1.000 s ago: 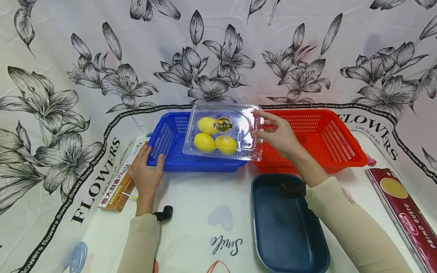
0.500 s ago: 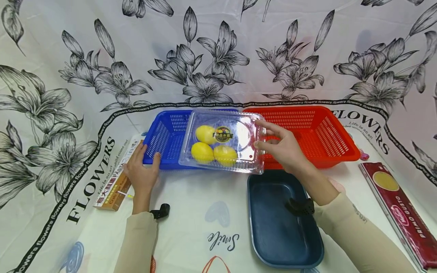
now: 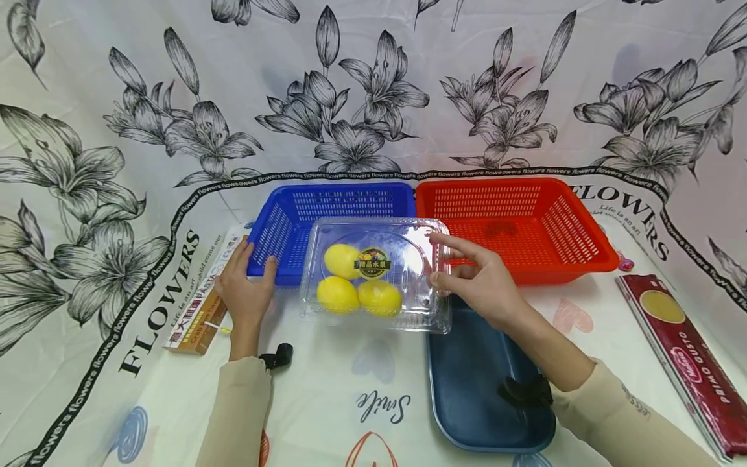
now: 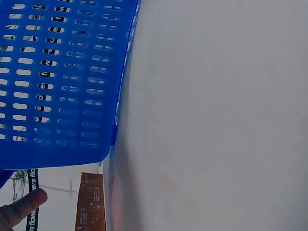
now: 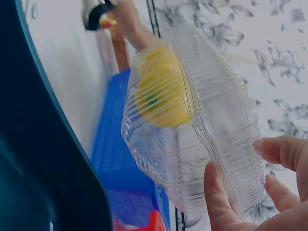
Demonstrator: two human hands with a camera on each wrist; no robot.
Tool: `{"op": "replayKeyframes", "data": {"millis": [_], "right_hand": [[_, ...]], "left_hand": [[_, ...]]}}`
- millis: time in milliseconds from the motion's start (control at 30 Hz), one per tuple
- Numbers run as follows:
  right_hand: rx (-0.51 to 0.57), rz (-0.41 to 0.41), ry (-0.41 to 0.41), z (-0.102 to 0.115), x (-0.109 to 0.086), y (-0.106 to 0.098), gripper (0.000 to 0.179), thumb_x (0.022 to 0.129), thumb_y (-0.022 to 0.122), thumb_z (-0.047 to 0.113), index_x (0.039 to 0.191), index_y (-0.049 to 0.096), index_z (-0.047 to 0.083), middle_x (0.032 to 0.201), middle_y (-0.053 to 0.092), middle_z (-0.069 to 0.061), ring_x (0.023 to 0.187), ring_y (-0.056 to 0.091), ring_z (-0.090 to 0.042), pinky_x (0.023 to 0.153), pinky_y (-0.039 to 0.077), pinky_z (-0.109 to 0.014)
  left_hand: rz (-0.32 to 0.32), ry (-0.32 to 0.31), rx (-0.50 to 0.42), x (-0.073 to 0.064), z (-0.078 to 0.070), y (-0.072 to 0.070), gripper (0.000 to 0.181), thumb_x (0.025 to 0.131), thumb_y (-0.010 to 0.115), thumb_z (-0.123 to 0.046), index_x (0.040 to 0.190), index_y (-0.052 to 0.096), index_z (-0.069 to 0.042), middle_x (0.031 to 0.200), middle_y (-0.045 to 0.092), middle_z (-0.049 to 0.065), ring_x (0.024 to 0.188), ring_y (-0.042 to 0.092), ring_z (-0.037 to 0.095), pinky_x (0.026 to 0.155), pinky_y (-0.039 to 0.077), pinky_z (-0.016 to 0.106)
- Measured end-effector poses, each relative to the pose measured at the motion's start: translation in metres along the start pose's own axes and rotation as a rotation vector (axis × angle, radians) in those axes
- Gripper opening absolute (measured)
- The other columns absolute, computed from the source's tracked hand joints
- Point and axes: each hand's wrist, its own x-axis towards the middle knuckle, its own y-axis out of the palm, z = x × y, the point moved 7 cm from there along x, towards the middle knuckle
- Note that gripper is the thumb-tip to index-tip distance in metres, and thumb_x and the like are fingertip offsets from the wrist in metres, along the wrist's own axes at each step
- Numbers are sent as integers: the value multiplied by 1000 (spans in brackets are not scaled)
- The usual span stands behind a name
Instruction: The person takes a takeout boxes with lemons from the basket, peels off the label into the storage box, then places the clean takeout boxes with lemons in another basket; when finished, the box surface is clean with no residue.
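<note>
Head: clear box (image 3: 411,275) mid-frame, long axis roughly left-right, its upper edge overlapping the front of the blue basket (image 3: 274,227). Right hand (image 3: 487,279) nearer, at the box's right end, thumb and fingers curled in a pinch on it; box extends left from the fingertips. Three lemons (image 3: 338,295) sit in the left half, so weight probably pulls away from the grip. Left hand (image 3: 245,292) left of centre by the basket's left corner, fingers loosely spread, holding nothing; box lies right of it, apart. Dark tray (image 3: 481,402) lower right, partly under box and hand in this view.

Left wrist: basket upper left, one digit lower left, apart from it here; no box.

Right wrist: thumb one side, fingertips other; box reaches up-left, lemons beyond the grip.
</note>
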Motion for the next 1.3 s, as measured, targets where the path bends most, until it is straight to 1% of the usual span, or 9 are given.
{"op": "replayKeyframes", "data": {"millis": [267,333,500,633,800,933,1100,1233,1300], "right_hand": [[-66,28,24,-4,-22,17,62,89,74,9,146,56,26,129,62,-15,83,72,-21,79,60,-32],[-79,35,27,-3,-26,20,61,89,73,8,145,57,26,128,62,-16,82,71,-21,78,60,-31],[-75,67,51,-7,-32,33,60,89,74,8,144,58,26,131,56,-18,80,70,-22,72,58,-30],[-69,85,84,-19,-32,45,61,87,77,10,143,60,27,132,55,-19,75,67,-21,68,58,-29],[-58,79,112,-36,-28,56,59,84,77,7,141,62,19,130,56,-23,69,60,-20,62,55,-28],[-46,60,154,-46,-25,59,60,83,78,7,140,63,17,130,57,-24,70,60,-21,65,57,-30],[-31,83,180,-50,-24,63,60,84,79,9,141,61,16,128,56,-23,71,61,-22,70,61,-33],[-26,110,188,-50,-22,63,60,85,80,11,142,60,15,127,55,-24,71,61,-23,70,63,-36],[-46,123,191,-50,-20,63,60,85,81,13,141,60,14,127,56,-24,72,62,-24,70,63,-37]], "left_hand": [[9,-9,3,0,2,0,62,91,66,-45,142,60,-11,154,53,4,144,48,33,116,11,74],[10,-13,4,0,2,0,62,91,66,-45,142,60,-11,154,54,4,144,48,34,116,10,74],[14,-11,5,1,2,0,61,91,66,-45,142,60,-12,154,54,4,143,49,34,116,10,75],[22,-11,3,2,1,-1,62,91,65,-46,143,60,-12,154,54,4,143,48,35,116,10,75],[69,-17,10,3,1,-1,64,92,65,-49,145,58,-13,157,50,1,145,46,34,117,9,75],[106,-25,4,3,0,-1,65,93,64,-51,146,56,-14,159,48,-1,147,44,32,117,7,74],[119,-26,2,3,0,-2,66,93,64,-51,147,56,-14,159,47,-2,147,43,33,117,6,75],[126,-28,7,3,0,-2,66,93,64,-51,147,55,-14,159,47,-1,147,43,33,117,6,75],[128,-30,11,3,1,-3,66,93,64,-51,147,55,-15,159,47,-1,148,43,33,117,7,75]]}}
